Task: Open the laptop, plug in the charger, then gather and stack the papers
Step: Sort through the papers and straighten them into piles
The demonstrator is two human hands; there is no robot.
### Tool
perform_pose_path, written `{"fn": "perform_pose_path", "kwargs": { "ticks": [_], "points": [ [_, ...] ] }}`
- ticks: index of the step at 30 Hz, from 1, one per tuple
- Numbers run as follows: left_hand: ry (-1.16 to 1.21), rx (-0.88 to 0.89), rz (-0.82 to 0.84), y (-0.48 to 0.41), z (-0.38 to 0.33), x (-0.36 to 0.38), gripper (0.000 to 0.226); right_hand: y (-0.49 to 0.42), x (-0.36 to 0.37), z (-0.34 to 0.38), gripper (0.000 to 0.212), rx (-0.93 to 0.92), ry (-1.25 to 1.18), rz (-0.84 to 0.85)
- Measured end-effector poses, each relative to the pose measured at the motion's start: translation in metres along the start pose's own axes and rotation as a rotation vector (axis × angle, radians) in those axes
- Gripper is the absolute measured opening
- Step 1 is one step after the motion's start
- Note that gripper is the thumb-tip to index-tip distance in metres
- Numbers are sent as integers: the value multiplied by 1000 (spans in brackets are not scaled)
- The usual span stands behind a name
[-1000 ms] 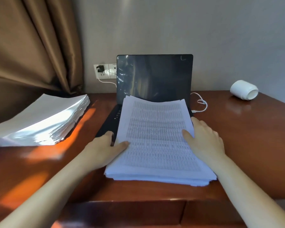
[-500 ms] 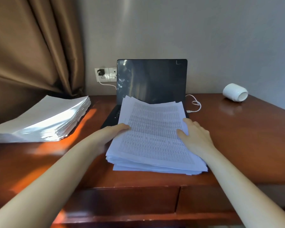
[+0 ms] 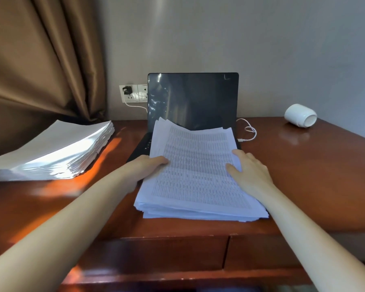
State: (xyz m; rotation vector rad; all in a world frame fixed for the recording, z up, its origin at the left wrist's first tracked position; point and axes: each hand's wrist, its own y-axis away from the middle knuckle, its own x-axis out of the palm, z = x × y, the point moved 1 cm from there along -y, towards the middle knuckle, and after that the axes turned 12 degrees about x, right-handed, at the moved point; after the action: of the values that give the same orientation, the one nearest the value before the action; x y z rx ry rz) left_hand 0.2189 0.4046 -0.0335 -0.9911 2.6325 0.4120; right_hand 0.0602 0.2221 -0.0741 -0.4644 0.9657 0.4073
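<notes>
The black laptop (image 3: pixel 193 98) stands open on the wooden desk (image 3: pixel 303 175), its screen dark. A thick stack of printed papers (image 3: pixel 198 175) lies over its keyboard and the desk's front, with uneven edges. My left hand (image 3: pixel 149 166) grips the stack's left edge, thumb on top and fingers hidden beneath. My right hand (image 3: pixel 250 172) rests flat against the right edge, thumb on the top sheet. The black charger plug (image 3: pixel 126 90) sits in the wall socket. Its white cable (image 3: pixel 249 131) loops on the desk, its end beside the laptop's right side.
A second, taller pile of white paper (image 3: pixel 53 152) lies at the desk's left, partly in sunlight. A white cup (image 3: pixel 300 115) lies on its side at the back right. Brown curtains (image 3: pixel 40 60) hang at the left. Two drawers (image 3: pixel 167 253) run under the front edge.
The view has pulled back from the desk. My left thumb has moved from beside the stack onto its top sheet. The far end of the top sheets has curled up.
</notes>
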Motion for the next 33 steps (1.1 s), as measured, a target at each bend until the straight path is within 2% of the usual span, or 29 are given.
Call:
{"fn": "perform_pose_path", "kwargs": {
  "ticks": [5,10,13,16,18,20,22,25,28,31,33],
  "points": [
    [158,13,0,11,3,5,12,3,3,-1,49,1,-24,18],
    [156,81,32,11,0,4,8,3,4,-3,50,5,-63,21],
    [146,143,53,8,1,5,15,2,4,-5,51,18,-86,45],
    [65,272,-53,4,10,10,37,1,3,-8,52,26,-129,68],
    [-49,415,-154,6,13,11,44,-2,1,-9,52,39,-272,146],
    [-132,570,-188,10,11,12,47,-8,-1,-9,56,60,-537,283],
    [-130,700,-186,16,4,12,47,-20,-3,-10,54,94,-793,368],
    [-49,827,-164,25,-6,16,45,-31,-14,-13,40,226,-1143,443],
    [-17,871,-139,27,-11,20,50,-31,-29,-19,34,253,-1239,350],
    [-35,868,-123,16,-24,22,58,-34,-54,-21,30,169,-1297,156],
    [-66,862,-74,2,-39,27,54,-33,-77,-21,26,82,-1282,42]
  ]
}}
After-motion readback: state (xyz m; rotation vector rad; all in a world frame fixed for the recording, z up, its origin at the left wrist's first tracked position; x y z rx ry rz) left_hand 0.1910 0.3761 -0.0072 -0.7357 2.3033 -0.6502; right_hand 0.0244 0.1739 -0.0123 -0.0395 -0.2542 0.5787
